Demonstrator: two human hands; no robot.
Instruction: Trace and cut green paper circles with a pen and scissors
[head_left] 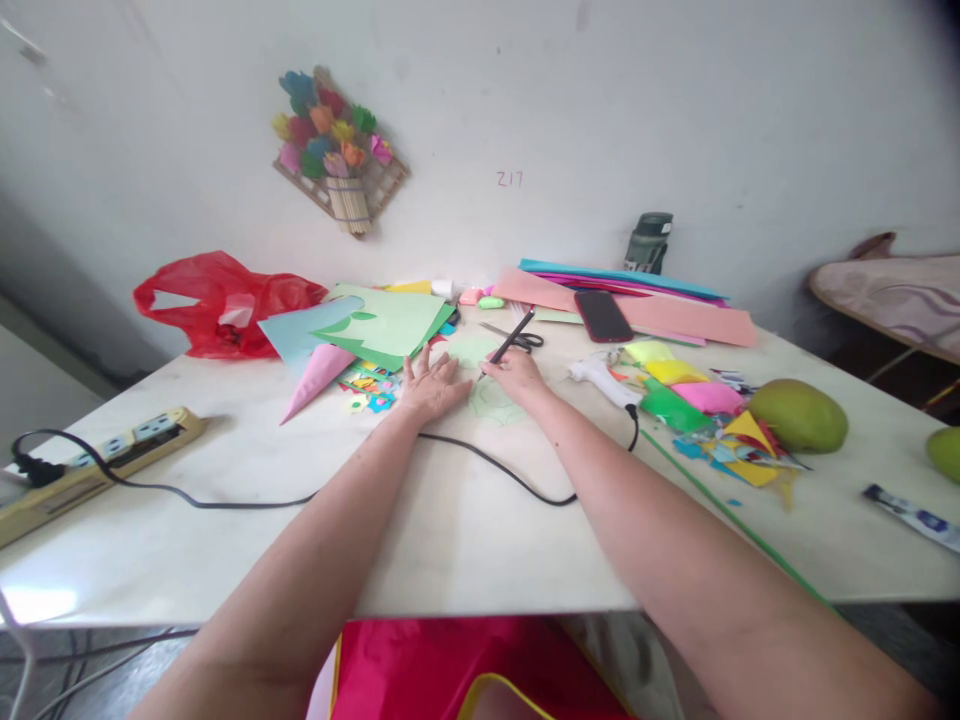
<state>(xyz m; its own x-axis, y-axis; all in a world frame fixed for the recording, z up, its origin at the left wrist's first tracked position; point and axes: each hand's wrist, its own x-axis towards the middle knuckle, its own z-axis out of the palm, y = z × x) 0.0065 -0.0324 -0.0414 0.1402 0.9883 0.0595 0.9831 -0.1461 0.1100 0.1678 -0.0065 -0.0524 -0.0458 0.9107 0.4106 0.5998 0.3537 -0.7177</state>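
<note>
My left hand (433,388) lies flat with spread fingers on the left part of a pale green sheet (491,402) that bears faint drawn lines. A dark pen (513,336) is gripped in my right hand (516,374), its tip down near the sheet and its back end tilted up to the right. Just behind the right hand lie black-handled scissors (525,339), partly hidden by the pen. Small colourful paper cut-outs (369,388) are scattered left of my left hand. A white glue gun (604,382) lies to the right of my right hand.
Green paper sheets (390,322), a pink cone (319,380) and a red plastic bag (225,300) stand left. A phone (603,316) rests on coloured paper. Bright clay packs (679,385) and a green fruit (799,415) lie right. A black cord (495,462) crosses to the power strip (112,460).
</note>
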